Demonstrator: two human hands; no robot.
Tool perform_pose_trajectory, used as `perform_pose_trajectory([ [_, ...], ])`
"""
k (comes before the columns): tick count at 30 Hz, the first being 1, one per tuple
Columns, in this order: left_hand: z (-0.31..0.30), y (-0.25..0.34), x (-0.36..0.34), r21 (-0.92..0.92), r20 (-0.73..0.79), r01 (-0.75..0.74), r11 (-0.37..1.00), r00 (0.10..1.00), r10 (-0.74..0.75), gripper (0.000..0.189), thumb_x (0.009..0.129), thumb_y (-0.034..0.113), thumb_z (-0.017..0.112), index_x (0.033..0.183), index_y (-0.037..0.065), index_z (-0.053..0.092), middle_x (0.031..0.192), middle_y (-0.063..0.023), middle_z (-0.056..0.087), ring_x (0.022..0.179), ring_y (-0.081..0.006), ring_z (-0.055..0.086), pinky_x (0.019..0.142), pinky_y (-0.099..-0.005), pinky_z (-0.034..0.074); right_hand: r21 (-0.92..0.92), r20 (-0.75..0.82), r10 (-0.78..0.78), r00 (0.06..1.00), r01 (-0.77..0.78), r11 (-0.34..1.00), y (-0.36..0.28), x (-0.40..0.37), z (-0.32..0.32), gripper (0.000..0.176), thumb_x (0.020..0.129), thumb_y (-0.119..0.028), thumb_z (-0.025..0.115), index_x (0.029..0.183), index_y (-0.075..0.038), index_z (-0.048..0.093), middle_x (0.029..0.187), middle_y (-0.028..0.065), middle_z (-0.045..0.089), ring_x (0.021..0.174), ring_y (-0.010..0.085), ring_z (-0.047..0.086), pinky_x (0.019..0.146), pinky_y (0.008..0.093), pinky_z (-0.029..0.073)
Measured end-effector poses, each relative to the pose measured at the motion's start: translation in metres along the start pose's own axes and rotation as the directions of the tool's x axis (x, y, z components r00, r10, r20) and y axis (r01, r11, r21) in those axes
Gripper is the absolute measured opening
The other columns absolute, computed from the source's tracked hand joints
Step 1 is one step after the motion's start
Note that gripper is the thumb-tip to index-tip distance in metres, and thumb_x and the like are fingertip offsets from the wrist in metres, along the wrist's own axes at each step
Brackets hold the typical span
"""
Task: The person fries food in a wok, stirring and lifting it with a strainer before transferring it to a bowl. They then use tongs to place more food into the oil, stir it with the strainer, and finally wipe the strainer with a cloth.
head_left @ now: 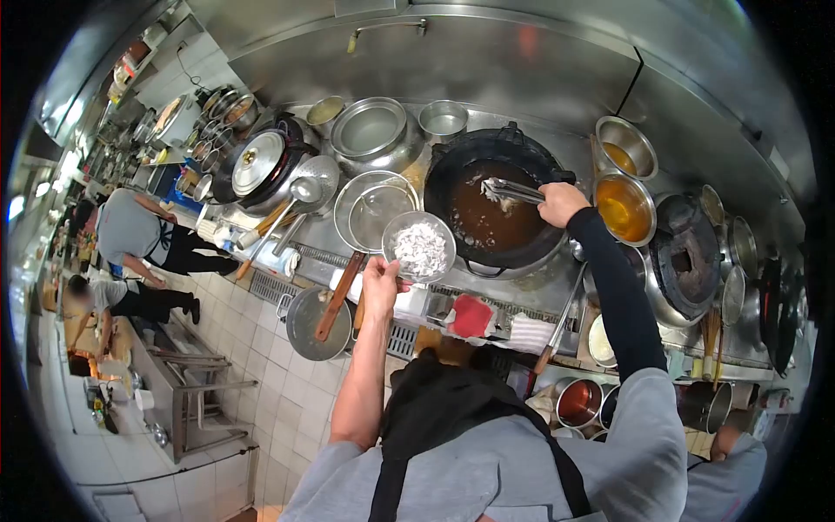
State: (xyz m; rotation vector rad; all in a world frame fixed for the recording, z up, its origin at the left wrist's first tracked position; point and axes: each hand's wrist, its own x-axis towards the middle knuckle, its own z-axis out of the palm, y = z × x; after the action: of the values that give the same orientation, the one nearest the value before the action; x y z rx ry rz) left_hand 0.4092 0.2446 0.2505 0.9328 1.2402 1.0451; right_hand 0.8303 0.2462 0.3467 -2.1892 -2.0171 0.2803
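My left hand (380,285) is closed on the rim of a small metal bowl (446,252) holding whitish cut pieces (419,247). The bowl is beside the near left edge of a large black wok (445,165). Brown liquid (487,228) with bubbles and pale bits fills the wok's bottom. My right hand (563,205) grips metal tongs (515,190) from the wok's right side. The tongs reach left over the liquid, and pale pieces show at their tips.
Left of the wok sit a wire strainer (339,213) with a wooden handle and a wide metal basin (369,103). Bowls of yellow oil (624,211) stand at right, near another burner (685,259). A red cloth (470,315) lies on the front edge. Two people (130,228) stand at far left.
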Motion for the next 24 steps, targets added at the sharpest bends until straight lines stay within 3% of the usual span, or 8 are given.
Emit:
perform_pose_trajectory([
  [4, -0.002, 0.012, -0.001, 0.016, 0.008, -0.041, 0.999, 0.999, 0.04, 0.016, 0.099, 0.008, 0.061, 0.092, 0.007, 0.047, 0.081, -0.0085, 0.06, 0.057, -0.0196, 0.065, 0.047, -0.0291, 0.053, -0.112, -0.074, 0.043, 0.996, -0.051, 0.992, -0.008, 0.01, 0.017, 0.027, 0.078, -0.013, 0.06, 0.098, 0.003, 0.069, 0.09, 0.0287, 0.07, 0.095, 0.0441, 0.068, 0.089, 0.0519, 0.054],
  [5, -0.006, 0.013, 0.0, 0.018, 0.019, -0.046, 0.999, 0.999, 0.046, 0.017, 0.099, 0.008, 0.061, 0.092, 0.007, 0.046, 0.08, -0.0082, 0.06, 0.057, -0.0193, 0.065, 0.047, -0.0292, 0.053, -0.143, -0.139, -0.059, 0.989, 0.039, 0.989, -0.019, 0.0, 0.007, 0.025, 0.079, -0.014, 0.064, 0.097, 0.002, 0.068, 0.083, 0.0276, 0.069, 0.088, 0.0439, 0.069, 0.083, 0.0526, 0.055],
  [8, -0.013, 0.012, 0.01, 0.043, 0.046, -0.073, 0.996, 0.996, 0.072, 0.018, 0.099, 0.008, 0.062, 0.09, 0.006, 0.046, 0.079, -0.0074, 0.058, 0.056, -0.0186, 0.064, 0.046, -0.0295, 0.053, -0.109, -0.047, -0.055, 0.997, 0.05, 0.993, -0.077, -0.044, -0.046, 0.027, 0.083, -0.016, 0.067, 0.105, 0.0, 0.067, 0.089, 0.0269, 0.069, 0.089, 0.0433, 0.068, 0.08, 0.0528, 0.055],
  [11, -0.014, 0.009, 0.021, 0.088, 0.09, -0.112, 0.99, 0.99, 0.104, 0.019, 0.098, 0.008, 0.062, 0.089, 0.006, 0.045, 0.078, -0.0064, 0.056, 0.054, -0.0178, 0.062, 0.045, -0.0294, 0.052, -0.03, 0.101, -0.174, 0.98, 0.178, 0.984, -0.131, -0.084, -0.07, 0.038, 0.082, -0.016, 0.07, 0.117, 0.0, 0.066, 0.09, 0.0241, 0.069, 0.088, 0.0431, 0.068, 0.079, 0.0528, 0.054],
  [15, -0.013, -0.001, 0.034, 0.097, 0.163, -0.123, 0.988, 0.981, 0.107, 0.019, 0.098, 0.007, 0.062, 0.089, 0.005, 0.045, 0.076, -0.0053, 0.053, 0.053, -0.0175, 0.062, 0.044, -0.029, 0.051, -0.009, 0.195, -0.225, 0.955, 0.231, 0.973, -0.165, -0.091, -0.046, 0.038, 0.083, -0.016, 0.069, 0.119, -0.003, 0.066, 0.091, 0.0213, 0.069, 0.091, 0.0416, 0.068, 0.081, 0.0515, 0.054],
  [20, -0.011, -0.003, 0.043, 0.069, 0.181, -0.057, 0.996, 0.982, 0.044, 0.018, 0.098, 0.007, 0.062, 0.091, 0.005, 0.046, 0.078, -0.0061, 0.053, 0.054, -0.0194, 0.064, 0.044, -0.03, 0.053, -0.058, 0.029, -0.238, 0.971, 0.239, 0.969, -0.168, -0.11, -0.069, 0.042, 0.083, -0.017, 0.07, 0.123, -0.004, 0.067, 0.093, 0.0202, 0.07, 0.093, 0.0401, 0.068, 0.081, 0.0501, 0.054],
  [22, -0.009, 0.0, 0.048, 0.061, 0.196, -0.037, 0.997, 0.98, 0.024, 0.017, 0.099, 0.007, 0.061, 0.091, 0.005, 0.046, 0.079, -0.0067, 0.054, 0.055, -0.0205, 0.065, 0.045, -0.0302, 0.054, -0.058, -0.011, -0.221, 0.975, 0.22, 0.974, -0.171, -0.12, -0.095, 0.033, 0.082, -0.016, 0.069, 0.112, -0.001, 0.07, 0.088, 0.0184, 0.07, 0.09, 0.0374, 0.07, 0.08, 0.0484, 0.056],
  [24, -0.006, 0.002, 0.053, 0.061, 0.217, -0.012, 0.998, 0.976, -0.002, 0.017, 0.099, 0.007, 0.061, 0.091, 0.005, 0.046, 0.08, -0.0071, 0.054, 0.057, -0.0215, 0.066, 0.046, -0.0302, 0.055, -0.046, -0.058, -0.199, 0.978, 0.197, 0.979, -0.172, -0.131, -0.115, 0.036, 0.083, -0.014, 0.068, 0.116, -0.001, 0.069, 0.089, 0.0193, 0.07, 0.091, 0.0383, 0.069, 0.081, 0.0488, 0.055],
])
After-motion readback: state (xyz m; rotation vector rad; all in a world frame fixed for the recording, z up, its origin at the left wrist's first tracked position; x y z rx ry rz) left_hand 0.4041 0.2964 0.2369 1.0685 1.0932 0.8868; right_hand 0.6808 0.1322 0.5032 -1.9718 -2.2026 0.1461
